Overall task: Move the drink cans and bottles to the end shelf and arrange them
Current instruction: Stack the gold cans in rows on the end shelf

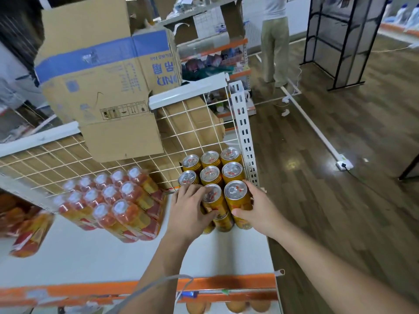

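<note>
Left hand [190,209] grips middle can [212,194], right hand [257,210] grips end can [235,191]. Slide both flush to back rows [210,173], keep upright

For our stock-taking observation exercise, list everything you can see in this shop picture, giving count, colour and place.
cans: at least eight tops showing, gold with silver lids, right end of the shelf
bottles: about a dozen (blurred), orange with white caps, left of the cans
shelf: one, white with an orange front edge, under the drinks
wire grid: one, white, behind the drinks
cardboard box: one, brown with a blue band, above the grid
person: one, pale clothes, standing on the wooden floor beyond
rack: one, black, upper right
left hand: curled round the front cans' left side
right hand: grips the front right can
</note>
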Available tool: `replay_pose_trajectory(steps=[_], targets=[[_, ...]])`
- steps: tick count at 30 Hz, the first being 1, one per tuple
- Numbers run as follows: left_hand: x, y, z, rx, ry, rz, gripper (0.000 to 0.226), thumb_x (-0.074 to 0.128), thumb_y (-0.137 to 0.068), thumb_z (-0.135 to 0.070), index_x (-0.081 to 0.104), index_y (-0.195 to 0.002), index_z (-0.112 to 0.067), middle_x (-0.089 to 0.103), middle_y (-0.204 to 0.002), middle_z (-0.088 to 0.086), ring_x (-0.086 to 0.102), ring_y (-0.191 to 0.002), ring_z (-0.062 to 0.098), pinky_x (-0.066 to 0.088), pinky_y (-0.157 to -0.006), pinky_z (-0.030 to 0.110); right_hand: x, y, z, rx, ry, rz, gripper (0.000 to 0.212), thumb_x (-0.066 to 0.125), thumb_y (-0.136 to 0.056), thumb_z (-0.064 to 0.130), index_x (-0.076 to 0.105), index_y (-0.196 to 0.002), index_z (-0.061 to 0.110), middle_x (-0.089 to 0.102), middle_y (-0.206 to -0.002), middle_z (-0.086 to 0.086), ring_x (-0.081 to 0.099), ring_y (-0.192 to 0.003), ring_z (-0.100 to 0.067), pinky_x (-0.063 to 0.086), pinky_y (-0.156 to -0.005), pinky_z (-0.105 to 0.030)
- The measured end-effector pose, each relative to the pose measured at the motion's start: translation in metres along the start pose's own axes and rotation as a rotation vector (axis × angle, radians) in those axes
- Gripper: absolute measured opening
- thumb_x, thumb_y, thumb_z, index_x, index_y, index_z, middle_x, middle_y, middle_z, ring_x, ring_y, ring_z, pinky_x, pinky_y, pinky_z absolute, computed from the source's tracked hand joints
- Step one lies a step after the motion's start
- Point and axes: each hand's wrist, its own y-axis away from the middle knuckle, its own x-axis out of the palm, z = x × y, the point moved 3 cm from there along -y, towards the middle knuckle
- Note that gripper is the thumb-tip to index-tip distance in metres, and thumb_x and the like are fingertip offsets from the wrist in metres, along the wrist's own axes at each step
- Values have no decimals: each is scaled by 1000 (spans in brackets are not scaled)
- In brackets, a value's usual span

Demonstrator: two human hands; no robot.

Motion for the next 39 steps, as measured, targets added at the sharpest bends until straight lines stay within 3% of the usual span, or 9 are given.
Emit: replay_pose_trajectory(steps=[5, 10, 13, 18, 28, 32, 36, 39], targets=[[-1, 2, 2, 14, 5, -14, 59, 77, -75, -52, 61, -129, -34, 57, -124, -16, 42, -125, 17, 22, -112, 35, 1, 5, -6, 27, 48, -8, 82, 84, -63, 37, 47, -136, 42, 58, -131, 18, 57, -123, -7, 51, -104, -42], [2, 3, 3, 29, -10, -10, 61, 79, -76, -46, 60, -132, -33, 57, -124, -12, 43, -125, 19, 17, -111, 32, 1, 9, -16, 66, 89, -24, 71, 84, -79, 12, 44, -131, 39, 54, -120, 26, 55, -114, 0, 44, -100, -30], [3, 4, 2, 33, -15, -25, 61, 81, -76, -45, 61, -132, -31, 58, -124, -11, 44, -124, 20, 19, -112, 33, 2, 8, -19, 70, 127, -32, 68, 83, -82, 14, 48, -138, 32, 57, -130, 17, 54, -123, -8, 47, -105, -37], [4, 5, 5, 33, -2, -15, 63, 82, -78, -42, 60, -136, -30, 59, -128, -9, 44, -127, 20, 20, -113, 33, 2, 8, -24, 50, 155, -5, 77, 82, -85, 23, 41, -149, 35, 57, -143, 14, 54, -132, -11, 47, -110, -48], [4, 5, 6, 52, 18, 11, 66, 79, -83, -41, 54, -143, -30, 55, -137, -8, 39, -132, 19, 17, -112, 30, 6, 14, -15, 93, 217, -100, 71, 84, -83, 20, 47, -144, 25, 60, -140, 7, 55, -130, -16, 46, -108, -42], [0, 8, 9, 75, 66, 14, 71, 77, -81, -38, 49, -146, -30, 52, -140, -8, 40, -134, 21, 26, -115, 33, 6, 23, 8, 119, 290, -119, 71, 84, -80, 27, 46, -140, 28, 59, -137, 6, 58, -124, -20, 51, -97, -41], [-28, 28, 32, 38, 115, -45, 61, 64, -85, -44, 52, -143, -30, 53, -140, -8, 44, -131, 20, 33, -114, 37, 8, 44, 70, -61, 450, -383, 55, 76, -80, 38, 50, -129, 35, 59, -121, 12, 59, -111, -17, 52, -83, -39], [-66, 51, 68, -82, 85, -79, 52, 60, -90, -45, 54, -139, -27, 57, -132, -6, 51, -122, 23, 44, -103, 41, 43, 48, 130, -245, 583, -338, 48, 71, -86, 37, 55, -130, 29, 60, -122, 10, 57, -116, -18, 48, -92, -38]])
